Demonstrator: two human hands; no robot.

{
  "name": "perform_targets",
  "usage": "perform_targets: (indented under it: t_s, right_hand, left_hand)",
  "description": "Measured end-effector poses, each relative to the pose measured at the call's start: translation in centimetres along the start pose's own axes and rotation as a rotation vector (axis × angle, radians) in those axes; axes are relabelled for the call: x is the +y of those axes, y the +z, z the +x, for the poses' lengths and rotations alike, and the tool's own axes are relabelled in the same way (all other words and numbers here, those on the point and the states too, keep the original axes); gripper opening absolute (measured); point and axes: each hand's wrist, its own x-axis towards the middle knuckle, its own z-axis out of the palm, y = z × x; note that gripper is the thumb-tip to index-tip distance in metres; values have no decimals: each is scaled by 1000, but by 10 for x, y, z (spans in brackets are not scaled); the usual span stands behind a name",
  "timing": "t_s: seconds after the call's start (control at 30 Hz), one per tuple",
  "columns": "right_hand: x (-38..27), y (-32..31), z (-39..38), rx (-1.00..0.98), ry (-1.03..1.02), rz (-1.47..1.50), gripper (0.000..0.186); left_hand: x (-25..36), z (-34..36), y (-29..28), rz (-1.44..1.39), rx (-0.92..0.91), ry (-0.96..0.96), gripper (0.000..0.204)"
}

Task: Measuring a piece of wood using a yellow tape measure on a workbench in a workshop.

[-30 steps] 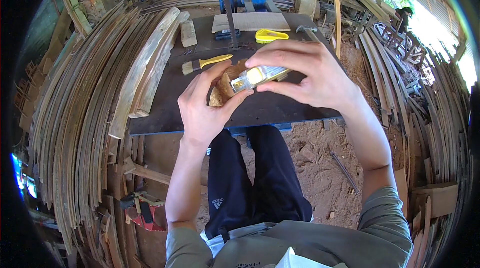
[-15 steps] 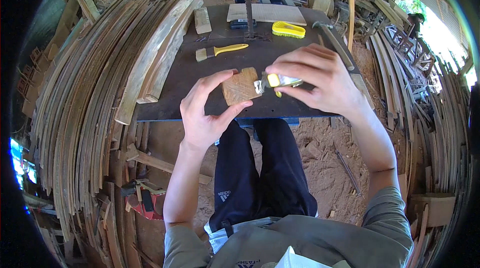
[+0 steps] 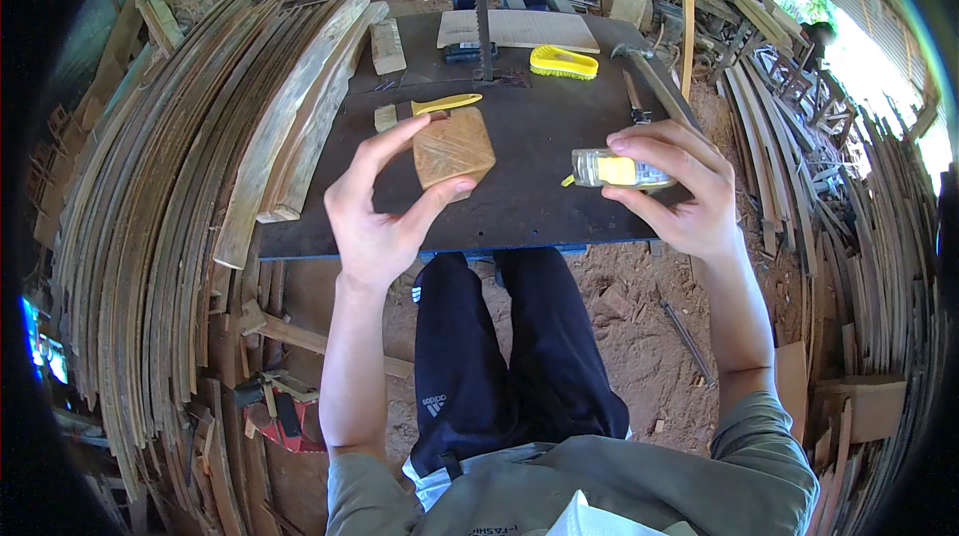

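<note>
My left hand [image 3: 385, 201] grips a squared wooden block [image 3: 450, 148] between thumb and fingers, holding it above the dark work table [image 3: 370, 171]. Grain lines show on the face toward me. To its right, apart from the block, my right hand [image 3: 689, 191] is closed around what looks like a small tape measure [image 3: 617, 170] with a clear case and yellow parts. A small yellow tip sticks out at its left end. Behind the block lies a paintbrush with a yellow handle [image 3: 445, 103], partly hidden.
An upright saw blade [image 3: 481, 11] rises at the table's back. Near it lie a yellow scrub brush [image 3: 563, 62], a pale board [image 3: 519, 30] and a short wood piece [image 3: 388, 46]. A hammer [image 3: 654, 76] rests at the right edge. Long planks [image 3: 290, 126] are stacked left.
My hands have moved apart: the tape measure is drawn to the right, away from the block. The block has shifted slightly left and now covers part of the paintbrush.
</note>
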Motion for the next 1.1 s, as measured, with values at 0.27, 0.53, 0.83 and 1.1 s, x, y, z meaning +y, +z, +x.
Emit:
perform_targets:
  t_s: [0.27,0.53,0.83,1.1]
  right_hand:
    - [-7,6,-58,8,279,146,44]
    - [-14,3,-87,62,342,215,49]
    - [-58,65,-149,15,604,569,49]
    - [-91,102,-150,30,493,629,46]
  left_hand:
    - [-10,0,33,110,-146,455,63]
    - [-36,-59,47,209,-338,506,51]
    - [-28,-106,30,472,-454,199,52]
    - [52,-168,21,-159,-254,-639,25]
